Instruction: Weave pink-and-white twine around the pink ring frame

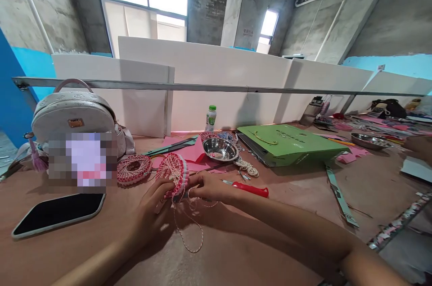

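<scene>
Woven cord disc (173, 173), red and white with a pinkish rim: held up on edge between both hands, over the near middle of the desk (286, 196). Left grip (148, 218): fingers curled closed around the disc's lower edge. Right grip (209, 187): thumb and fingers pinched together at the disc's lower right, apparently on the cord at the rim, the exact hold partly hidden. Loose red-and-white cord (189, 232): hangs from the disc in a slack loop down to the desk. Handling note: a firm pinch at the rim, with the loose cord left slack and free of the fingers, seems best for close work of this kind.

Nearby: matching cord disc (134, 170), lying flat just left of the hands; red-handled cutter (251, 189), just right of the right grip and a likely snag for the loose cord; black smartphone (57, 214), face up at left.

Further: pink paper (192, 151); steel bowl (220, 149); bundle of white cord (247, 168); green paper bag (290, 144), lying flat; white backpack (72, 117), partly covered by a blurred patch; plastic bottle with a green cap (211, 119), upright against a white partition (229, 79).

Far right: second steel bowl (369, 141); another person's hand (416, 147), at the picture's edge.
</scene>
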{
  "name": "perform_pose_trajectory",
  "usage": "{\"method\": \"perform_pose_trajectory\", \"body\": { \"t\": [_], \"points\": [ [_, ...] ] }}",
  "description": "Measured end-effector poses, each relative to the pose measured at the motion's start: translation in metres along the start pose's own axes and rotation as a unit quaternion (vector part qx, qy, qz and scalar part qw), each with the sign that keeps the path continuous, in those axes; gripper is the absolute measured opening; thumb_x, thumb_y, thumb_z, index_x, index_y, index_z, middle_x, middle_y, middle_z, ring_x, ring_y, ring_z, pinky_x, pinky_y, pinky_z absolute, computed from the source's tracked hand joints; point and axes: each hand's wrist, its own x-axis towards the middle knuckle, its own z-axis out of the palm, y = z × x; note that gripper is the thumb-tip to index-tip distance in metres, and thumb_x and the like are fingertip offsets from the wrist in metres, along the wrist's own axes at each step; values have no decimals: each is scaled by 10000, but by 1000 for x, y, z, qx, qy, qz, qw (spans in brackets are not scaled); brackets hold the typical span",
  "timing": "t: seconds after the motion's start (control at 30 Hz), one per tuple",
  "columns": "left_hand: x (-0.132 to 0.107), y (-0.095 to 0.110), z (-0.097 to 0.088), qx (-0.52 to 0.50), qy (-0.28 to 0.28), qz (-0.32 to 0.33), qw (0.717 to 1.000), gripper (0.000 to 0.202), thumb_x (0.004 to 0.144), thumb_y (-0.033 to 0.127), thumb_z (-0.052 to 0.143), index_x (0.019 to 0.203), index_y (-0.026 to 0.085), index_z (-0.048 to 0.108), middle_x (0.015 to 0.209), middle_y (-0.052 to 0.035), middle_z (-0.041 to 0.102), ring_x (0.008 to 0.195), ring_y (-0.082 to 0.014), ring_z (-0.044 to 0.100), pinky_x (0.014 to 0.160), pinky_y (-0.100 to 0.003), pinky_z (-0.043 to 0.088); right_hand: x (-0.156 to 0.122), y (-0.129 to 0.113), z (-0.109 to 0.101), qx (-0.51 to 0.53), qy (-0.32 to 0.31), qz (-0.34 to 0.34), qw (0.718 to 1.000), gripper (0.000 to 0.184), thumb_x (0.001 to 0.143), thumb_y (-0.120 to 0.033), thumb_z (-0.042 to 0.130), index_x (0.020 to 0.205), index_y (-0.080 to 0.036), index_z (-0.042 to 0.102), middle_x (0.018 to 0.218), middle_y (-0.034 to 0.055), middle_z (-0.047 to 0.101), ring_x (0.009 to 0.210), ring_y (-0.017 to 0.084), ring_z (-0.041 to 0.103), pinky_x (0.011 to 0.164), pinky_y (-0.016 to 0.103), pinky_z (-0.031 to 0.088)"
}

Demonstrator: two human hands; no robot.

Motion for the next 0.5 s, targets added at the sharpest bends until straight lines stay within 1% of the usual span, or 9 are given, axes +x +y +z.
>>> {"method": "perform_pose_trajectory", "body": {
  "t": [0.07,0.1,0.13,0.23,0.27,0.33,0.4,0.47,0.5],
  "points": [
    [1,1,0,-3,-1,0,1000,266,981,153,479,1216,246,562,1183,-76,621,1096,-206,609,913,-319,522,1,1,-1,-5,14,25,1000,246,798,-173,607,947,-177,803,755,-15,671,598,92,491,572,211,386],
    [1,2,0,-5,-2,-3,1000,267,982,151,475,1215,247,561,1184,-76,616,1091,-205,607,909,-316,519,1,1,-1,-4,15,28,1000,241,810,-189,608,948,-179,804,739,-16,663,584,89,475,552,207,369],
    [2,2,-1,-8,-6,-6,1000,265,982,148,470,1210,248,562,1182,-74,610,1082,-202,606,903,-312,516,1,2,-1,0,13,22,1000,227,811,-203,620,941,-179,804,740,-14,663,597,93,485,558,208,373],
    [3,3,-1,-19,-20,-22,999,263,979,140,468,1196,257,562,1181,-65,593,1071,-196,596,904,-308,505,1,3,-1,7,17,-7,1000,159,764,-210,683,876,-166,787,812,-1,683,723,121,562,659,229,426],
    [3,3,-1,-24,-24,-25,999,261,978,142,473,1193,260,561,1180,-63,589,1072,-197,593,909,-311,501,1,3,-2,9,18,-5,1000,142,750,-208,695,858,-162,774,829,1,683,728,119,562,664,229,426],
    [2,3,-1,-31,-27,-33,999,260,975,150,482,1197,262,555,1187,-67,582,1081,-203,587,924,-325,498,2,3,-6,33,40,19,998,137,739,-223,707,859,-161,734,819,-5,673,646,93,509,597,215,389],
    [0,4,-1,-34,-33,-36,998,270,952,157,522,1201,257,551,1211,-81,573,1114,-222,577,948,-350,497,2,4,-14,111,127,40,985,171,749,-284,713,868,-171,664,788,-13,655,561,75,426,511,201,317],
    [-2,5,-1,-34,-42,-32,998,304,916,154,572,1203,252,551,1247,-98,560,1160,-243,563,970,-370,497,3,4,-25,189,236,48,952,223,779,-374,681,847,-190,577,734,-24,614,518,73,364,466,199,260],
    [-3,5,-1,-33,-45,-30,998,321,904,150,586,1207,250,550,1260,-104,555,1178,-250,557,976,-376,498,3,4,-30,212,275,45,937,246,796,-414,650,833,-198,539,702,-34,581,508,75,345,457,198,245]
  ]
}}
